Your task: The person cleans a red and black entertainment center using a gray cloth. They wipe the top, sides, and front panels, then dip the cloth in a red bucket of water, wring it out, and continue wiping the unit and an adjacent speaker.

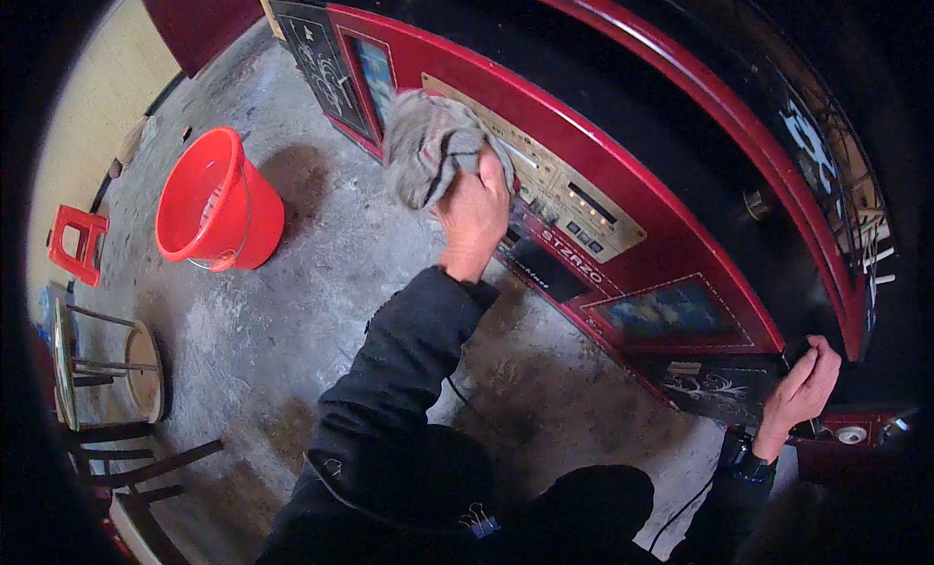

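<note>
In my left hand (474, 211) is a bunched grey cloth (430, 145) with dark stripes. The cloth covers part of the front of a red and black cabinet (678, 251) with a built-in audio unit. Just right of the cloth is the unit's gold-coloured control panel (606, 211), with knobs, buttons and a small lit display. My right hand (803, 386) is at the cabinet's right end, its fingers curled at the black ledge. Whether those fingers grip the edge is hard to see.
A red plastic bucket (255, 214) with a wire handle stands on the concrete floor (241, 346). Beyond it, by the wall, is a red plastic stool (79, 244). A round-seated metal stool (146, 371) lies on its side at left. A dark cable (678, 517) runs near my right arm.
</note>
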The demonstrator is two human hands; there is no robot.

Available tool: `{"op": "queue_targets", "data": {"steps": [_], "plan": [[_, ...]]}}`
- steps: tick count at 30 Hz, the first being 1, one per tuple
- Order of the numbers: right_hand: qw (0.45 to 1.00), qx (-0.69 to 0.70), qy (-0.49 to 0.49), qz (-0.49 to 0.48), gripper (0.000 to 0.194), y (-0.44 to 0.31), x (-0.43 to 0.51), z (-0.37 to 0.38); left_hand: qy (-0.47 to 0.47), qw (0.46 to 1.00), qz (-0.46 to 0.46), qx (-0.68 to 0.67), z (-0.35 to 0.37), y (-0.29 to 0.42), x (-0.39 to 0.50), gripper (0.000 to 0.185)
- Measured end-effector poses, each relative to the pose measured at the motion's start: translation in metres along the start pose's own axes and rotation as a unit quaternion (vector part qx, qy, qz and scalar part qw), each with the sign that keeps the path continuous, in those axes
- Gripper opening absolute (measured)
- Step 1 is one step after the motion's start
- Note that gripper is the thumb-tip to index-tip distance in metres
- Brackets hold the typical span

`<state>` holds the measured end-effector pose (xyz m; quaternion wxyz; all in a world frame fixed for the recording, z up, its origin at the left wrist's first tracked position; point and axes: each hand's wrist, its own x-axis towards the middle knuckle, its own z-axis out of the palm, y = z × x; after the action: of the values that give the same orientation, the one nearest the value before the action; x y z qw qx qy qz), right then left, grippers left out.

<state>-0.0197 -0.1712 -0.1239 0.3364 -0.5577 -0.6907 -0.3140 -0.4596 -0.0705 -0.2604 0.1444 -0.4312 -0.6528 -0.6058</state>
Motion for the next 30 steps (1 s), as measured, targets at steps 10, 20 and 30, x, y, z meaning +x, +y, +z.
{"op": "queue_targets", "data": {"steps": [10, 20, 30], "plan": [[1.0, 0.023, 0.007, -0.005, 0.017, -0.001, 0.001, 0.0, 0.077, 0.941, -0.323, -0.067, 0.011, 0.006, 0.036, 0.048], [1.0, 0.006, 0.025, -0.014, 0.015, -0.004, 0.002, 0.002, -0.097, 0.966, -0.238, -0.005, -0.018, 0.026, 0.009, 0.053], [1.0, 0.002, 0.021, 0.0, 0.015, -0.005, 0.003, 0.002, -0.103, 0.975, -0.196, -0.024, -0.022, 0.03, -0.011, 0.051]]}}
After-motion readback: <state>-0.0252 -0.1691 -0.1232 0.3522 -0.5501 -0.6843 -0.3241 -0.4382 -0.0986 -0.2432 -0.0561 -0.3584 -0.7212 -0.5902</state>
